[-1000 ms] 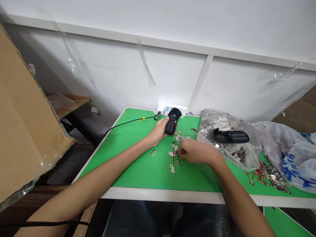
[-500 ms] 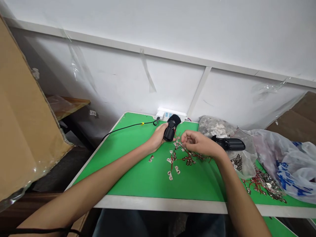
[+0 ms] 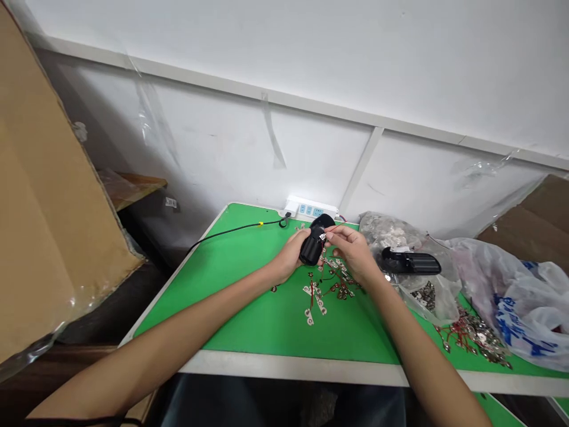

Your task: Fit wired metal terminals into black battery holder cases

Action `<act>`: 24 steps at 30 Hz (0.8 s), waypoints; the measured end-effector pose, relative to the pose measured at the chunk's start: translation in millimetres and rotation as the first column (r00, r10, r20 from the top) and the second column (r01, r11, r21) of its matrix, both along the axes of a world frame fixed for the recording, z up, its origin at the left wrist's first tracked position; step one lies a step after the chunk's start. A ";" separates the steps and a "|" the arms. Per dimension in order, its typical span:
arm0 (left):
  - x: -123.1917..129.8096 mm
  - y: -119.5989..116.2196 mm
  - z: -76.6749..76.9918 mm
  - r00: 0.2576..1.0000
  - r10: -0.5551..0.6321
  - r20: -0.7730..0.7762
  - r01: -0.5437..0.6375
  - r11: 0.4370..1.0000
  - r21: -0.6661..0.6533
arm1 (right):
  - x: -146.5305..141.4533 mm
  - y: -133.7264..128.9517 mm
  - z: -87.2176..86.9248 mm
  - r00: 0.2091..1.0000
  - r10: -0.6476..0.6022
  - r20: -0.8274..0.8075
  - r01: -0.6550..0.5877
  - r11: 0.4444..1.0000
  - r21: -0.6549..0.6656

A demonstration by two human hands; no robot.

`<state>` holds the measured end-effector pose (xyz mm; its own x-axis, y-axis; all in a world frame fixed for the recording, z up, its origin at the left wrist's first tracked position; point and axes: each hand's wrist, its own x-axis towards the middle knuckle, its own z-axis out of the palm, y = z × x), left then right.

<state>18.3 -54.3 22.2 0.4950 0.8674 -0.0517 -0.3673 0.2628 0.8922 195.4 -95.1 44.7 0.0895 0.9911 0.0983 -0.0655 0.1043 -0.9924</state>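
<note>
My left hand (image 3: 291,258) is wrapped round a black plastic housing (image 3: 312,249), raised over the green table. At the housing's open middle, the fingertips of my right hand (image 3: 351,246) pinch a small metal contact piece (image 3: 322,236) with a red wire. Below and right of the housing lies a loose pile of metal contacts with red wires (image 3: 342,287). Several flat white-and-metal pieces (image 3: 309,316) rest nearer the table's front edge.
A white power strip (image 3: 311,207) with a black cable (image 3: 231,229) lies at the back. On the right are plastic bags (image 3: 528,296), another black housing (image 3: 411,261) and a heap of wired contacts (image 3: 478,335). Cardboard (image 3: 53,196) stands at the left.
My right hand has moved left and up to the housing and now pinches a contact piece there. The housing in my left hand has shifted slightly right and down in the picture.
</note>
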 end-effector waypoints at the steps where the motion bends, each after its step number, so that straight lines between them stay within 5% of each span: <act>1: 0.0 -1.3 0.1 1.000 -0.012 0.003 0.012 1.000 -0.006 | -4.5 -0.5 -2.2 1.000 -0.008 0.002 0.008 1.000 0.021; 16: 3.5 -7.4 -0.1 1.000 -0.001 0.003 0.001 1.000 -0.013 | -21.8 -0.3 -15.8 0.996 -0.076 0.053 0.067 0.987 0.145; 24: 6.6 -8.7 -2.0 0.997 0.071 0.026 -0.070 0.997 -0.039 | -29.8 -8.8 -22.2 0.958 -0.226 0.176 0.182 0.955 0.235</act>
<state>25.0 -62.9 20.2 0.4342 0.8979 -0.0730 -0.4100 0.2691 0.8715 165.7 -103.9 22.5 0.2445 0.9071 0.3426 0.1760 0.3059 -0.9357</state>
